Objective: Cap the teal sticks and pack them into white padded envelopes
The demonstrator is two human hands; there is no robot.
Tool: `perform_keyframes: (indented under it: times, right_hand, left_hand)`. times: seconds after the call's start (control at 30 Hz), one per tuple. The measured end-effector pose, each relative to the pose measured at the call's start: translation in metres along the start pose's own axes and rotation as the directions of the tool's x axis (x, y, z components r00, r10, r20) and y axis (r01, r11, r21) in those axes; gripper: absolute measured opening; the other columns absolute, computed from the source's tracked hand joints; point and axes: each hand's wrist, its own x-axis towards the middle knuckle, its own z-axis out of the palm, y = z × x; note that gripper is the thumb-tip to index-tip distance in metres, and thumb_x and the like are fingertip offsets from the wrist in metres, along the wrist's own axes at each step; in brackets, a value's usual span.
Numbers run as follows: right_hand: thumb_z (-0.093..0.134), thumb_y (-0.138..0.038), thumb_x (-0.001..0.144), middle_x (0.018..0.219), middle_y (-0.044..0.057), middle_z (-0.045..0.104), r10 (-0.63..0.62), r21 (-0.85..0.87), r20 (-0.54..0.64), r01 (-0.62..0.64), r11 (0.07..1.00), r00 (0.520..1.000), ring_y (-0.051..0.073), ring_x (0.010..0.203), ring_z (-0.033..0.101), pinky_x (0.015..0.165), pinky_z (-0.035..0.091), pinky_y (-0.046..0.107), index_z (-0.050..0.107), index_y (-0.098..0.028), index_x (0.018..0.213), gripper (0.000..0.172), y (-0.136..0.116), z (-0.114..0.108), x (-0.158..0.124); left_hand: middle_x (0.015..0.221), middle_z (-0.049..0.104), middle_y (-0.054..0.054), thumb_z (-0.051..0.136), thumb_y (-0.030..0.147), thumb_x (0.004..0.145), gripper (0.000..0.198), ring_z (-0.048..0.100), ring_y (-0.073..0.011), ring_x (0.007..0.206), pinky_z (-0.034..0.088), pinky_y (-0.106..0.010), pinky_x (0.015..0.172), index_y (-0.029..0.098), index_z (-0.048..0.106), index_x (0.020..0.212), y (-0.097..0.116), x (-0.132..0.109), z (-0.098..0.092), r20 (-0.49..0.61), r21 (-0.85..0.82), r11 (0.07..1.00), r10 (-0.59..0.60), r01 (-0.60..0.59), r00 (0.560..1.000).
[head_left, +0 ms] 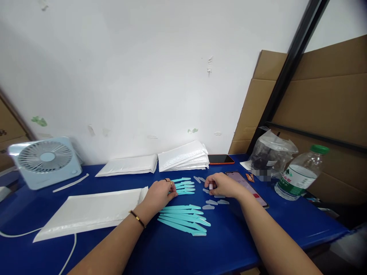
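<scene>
Teal eyebrow razors lie on the blue table in two fanned groups. My left hand [161, 193] is closed over the handle ends of the far group of razors [185, 186], thumb and fingertips together at one handle. The near group of razors [183, 219] lies apart from both hands, heads pointing right. Small translucent blade caps [211, 202] are scattered right of the razors. Among them my right hand [222, 186] is curled with thumb and fingers close together. What it pinches, if anything, is too small to make out.
A white padded mailer [94, 208] lies left, more mailers [183, 156] against the wall. Right are a phone [248, 187], an orange-edged phone [220, 159], a bagged cup [268, 152] and a water bottle [299, 175]. A fan [47, 160] stands far left, with a white cable [70, 252] nearby.
</scene>
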Motion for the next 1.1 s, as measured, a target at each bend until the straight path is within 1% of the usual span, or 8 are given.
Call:
perform_keyframes:
  times: [0.13, 0.43, 0.67, 0.8, 0.87, 0.93, 1.0, 1.1]
  right_hand:
    - [0.066, -0.019, 0.062, 0.072, 0.002, 0.065, -0.044, 0.064, 0.036, 0.042, 0.997, 0.998, 0.014, 0.064, 0.059, 0.055, 0.042, 0.019, 0.069, -0.018, 0.08, 0.018, -0.001, 0.008, 0.006]
    - [0.062, -0.021, 0.068, 0.07, 0.002, 0.066, -0.172, 0.074, -0.086, 0.178, 0.981, 0.981, 0.012, 0.061, 0.057, 0.055, 0.04, 0.019, 0.07, -0.017, 0.079, 0.014, -0.015, 0.022, 0.012]
    - [0.063, -0.022, 0.069, 0.068, 0.002, 0.066, -0.165, 0.094, -0.09, 0.173, 0.98, 0.982, 0.012, 0.06, 0.058, 0.054, 0.041, 0.019, 0.071, -0.017, 0.08, 0.015, -0.013, 0.027, 0.014]
    - [0.063, -0.023, 0.07, 0.073, 0.003, 0.067, -0.222, 0.121, -0.095, 0.232, 0.965, 0.97, 0.013, 0.063, 0.059, 0.056, 0.042, 0.02, 0.071, -0.018, 0.082, 0.015, -0.02, 0.035, 0.019]
    - [0.063, -0.023, 0.07, 0.076, 0.002, 0.067, -0.248, 0.091, -0.113, 0.258, 0.962, 0.962, 0.012, 0.064, 0.059, 0.058, 0.043, 0.02, 0.071, -0.019, 0.082, 0.015, -0.021, 0.032, 0.018]
    - [0.062, -0.023, 0.071, 0.077, 0.002, 0.067, -0.26, 0.054, -0.13, 0.269, 0.962, 0.957, 0.012, 0.065, 0.059, 0.06, 0.043, 0.02, 0.071, -0.02, 0.082, 0.014, -0.02, 0.021, 0.011]
    - [0.062, -0.025, 0.07, 0.077, 0.002, 0.067, -0.253, 0.044, -0.075, 0.256, 0.966, 0.965, 0.012, 0.066, 0.059, 0.059, 0.043, 0.02, 0.071, -0.02, 0.081, 0.014, -0.017, 0.007, 0.001]
    - [0.068, -0.025, 0.062, 0.074, 0.001, 0.067, -0.214, 0.03, 0.126, 0.212, 0.977, 0.969, 0.013, 0.063, 0.059, 0.056, 0.042, 0.019, 0.07, -0.019, 0.079, 0.017, -0.011, -0.009, -0.011]
  left_hand:
    - [0.08, 0.061, 0.0, 0.056, 0.031, 0.077, 0.013, 0.056, -0.0134, 0.07, 0.036, -0.024, 0.062, 0.021, 0.062, 0.072, -0.001, 0.0, 0.002, -0.005, -0.016, 1.0, 0.009, -0.009, 1.0]
    - [0.08, 0.061, 0.0, 0.055, 0.032, 0.077, 0.013, 0.056, -0.0132, 0.071, 0.036, -0.023, 0.062, 0.021, 0.063, 0.074, -0.004, 0.002, 0.006, 0.011, -0.04, 0.999, 0.003, -0.002, 1.0]
    - [0.081, 0.062, -0.001, 0.054, 0.033, 0.079, 0.016, 0.057, -0.0143, 0.073, 0.037, -0.024, 0.064, 0.02, 0.063, 0.075, -0.001, 0.002, 0.004, 0.036, -0.033, 0.999, -0.009, 0.01, 0.999]
    - [0.082, 0.062, -0.001, 0.054, 0.033, 0.079, 0.015, 0.057, -0.0148, 0.075, 0.037, -0.025, 0.067, 0.021, 0.063, 0.076, 0.004, 0.003, 0.004, 0.027, -0.013, 1.0, 0.004, -0.004, 1.0]
    - [0.087, 0.062, -0.001, 0.054, 0.032, 0.08, 0.014, 0.057, -0.0161, 0.081, 0.038, -0.027, 0.072, 0.021, 0.063, 0.08, 0.007, 0.002, 0.003, -0.005, 0.016, 1.0, -0.011, 0.011, 1.0]
    - [0.094, 0.062, -0.002, 0.054, 0.032, 0.079, 0.015, 0.056, -0.0176, 0.087, 0.037, -0.028, 0.075, 0.022, 0.063, 0.086, 0.009, 0.0, 0.0, -0.051, 0.011, 1.0, -0.022, 0.023, 0.998]
    - [0.095, 0.061, -0.002, 0.055, 0.036, 0.078, 0.02, 0.056, -0.0174, 0.087, 0.038, -0.026, 0.074, 0.022, 0.062, 0.089, 0.011, -0.003, -0.003, -0.043, -0.053, 0.999, 0.0, -0.003, 0.999]
    - [0.086, 0.063, 0.0, 0.057, 0.042, 0.074, 0.023, 0.056, -0.0143, 0.075, 0.039, -0.023, 0.063, 0.022, 0.064, 0.083, 0.013, -0.008, -0.006, 0.105, -0.181, 0.981, 0.085, -0.065, 0.991]
